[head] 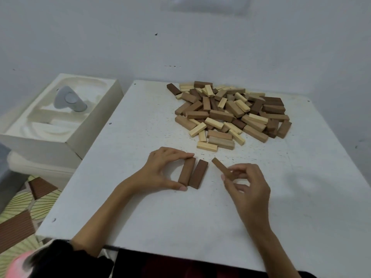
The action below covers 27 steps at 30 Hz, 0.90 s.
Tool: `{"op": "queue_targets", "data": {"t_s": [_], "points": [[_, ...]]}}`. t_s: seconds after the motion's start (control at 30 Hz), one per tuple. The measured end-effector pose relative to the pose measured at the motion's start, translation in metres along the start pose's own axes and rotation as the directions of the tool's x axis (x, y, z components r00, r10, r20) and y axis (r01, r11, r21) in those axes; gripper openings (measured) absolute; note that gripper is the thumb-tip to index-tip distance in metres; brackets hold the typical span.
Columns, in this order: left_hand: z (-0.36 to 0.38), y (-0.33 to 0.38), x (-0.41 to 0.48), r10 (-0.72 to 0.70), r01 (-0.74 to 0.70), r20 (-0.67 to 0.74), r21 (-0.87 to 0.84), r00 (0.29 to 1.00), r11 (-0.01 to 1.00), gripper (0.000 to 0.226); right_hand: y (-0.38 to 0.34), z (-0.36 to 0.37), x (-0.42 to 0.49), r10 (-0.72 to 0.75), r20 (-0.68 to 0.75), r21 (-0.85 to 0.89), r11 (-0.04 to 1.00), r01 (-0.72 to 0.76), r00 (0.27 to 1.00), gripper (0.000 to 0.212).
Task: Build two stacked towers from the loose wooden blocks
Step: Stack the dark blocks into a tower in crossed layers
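Two dark brown blocks lie side by side on the white table: the left block and the right block. My left hand spans the left block, forefinger at its far end and thumb at its near end. Just to the right, my right hand pinches a third brown block and holds it tilted above the table. A heap of loose light and dark wooden blocks lies at the far right of the table.
A white box with a moulded insert and a grey device stands left of the table. Patterned floor shows at the lower left. A plain wall is behind the table.
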<state>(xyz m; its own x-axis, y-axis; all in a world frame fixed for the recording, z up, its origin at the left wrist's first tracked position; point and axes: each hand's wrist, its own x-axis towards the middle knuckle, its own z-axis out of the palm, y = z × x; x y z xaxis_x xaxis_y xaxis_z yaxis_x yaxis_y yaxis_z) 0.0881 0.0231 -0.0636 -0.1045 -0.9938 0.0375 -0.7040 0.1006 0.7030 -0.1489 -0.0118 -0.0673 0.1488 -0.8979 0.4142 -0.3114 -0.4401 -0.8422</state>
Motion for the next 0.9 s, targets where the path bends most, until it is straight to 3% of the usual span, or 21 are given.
{"op": "queue_targets", "data": {"t_s": [0.07, 0.13, 0.23, 0.4, 0.53, 0.7, 0.9], "points": [[0.002, 0.003, -0.002, -0.012, 0.012, -0.01, -0.02, 1.0, 1.0, 0.078, 0.004, 0.002, -0.012, -0.141, 0.075, -0.109, 0.983, 0.149, 0.987, 0.033], [0.006, 0.008, -0.003, -0.03, 0.029, -0.034, -0.031, 0.999, 0.999, 0.079, 0.008, 0.005, -0.016, -0.185, 0.171, -0.162, 0.964, 0.213, 0.968, 0.032], [0.015, 0.014, -0.003, -0.09, 0.083, -0.093, -0.076, 0.992, 0.994, 0.08, 0.009, 0.007, -0.013, -0.136, 0.287, -0.176, 0.965, 0.192, 0.948, 0.041], [0.022, 0.019, -0.008, -0.144, 0.126, -0.147, -0.127, 0.979, 0.984, 0.082, 0.013, 0.007, -0.009, -0.086, 0.339, -0.169, 0.974, 0.151, 0.937, 0.045], [0.02, 0.021, -0.007, -0.078, 0.073, -0.136, -0.046, 0.988, 0.996, 0.082, 0.014, 0.001, 0.004, -0.018, 0.42, -0.196, 0.974, 0.11, 0.907, 0.059], [0.011, 0.022, 0.001, -0.043, 0.039, -0.063, -0.063, 0.997, 0.997, 0.082, 0.008, -0.003, 0.027, 0.112, 0.546, -0.231, 0.973, 0.022, 0.83, 0.072], [0.014, 0.021, 0.004, -0.009, 0.003, -0.063, -0.093, 0.998, 0.996, 0.081, 0.012, -0.001, 0.03, 0.114, 0.517, -0.241, 0.97, 0.017, 0.848, 0.072]]}}
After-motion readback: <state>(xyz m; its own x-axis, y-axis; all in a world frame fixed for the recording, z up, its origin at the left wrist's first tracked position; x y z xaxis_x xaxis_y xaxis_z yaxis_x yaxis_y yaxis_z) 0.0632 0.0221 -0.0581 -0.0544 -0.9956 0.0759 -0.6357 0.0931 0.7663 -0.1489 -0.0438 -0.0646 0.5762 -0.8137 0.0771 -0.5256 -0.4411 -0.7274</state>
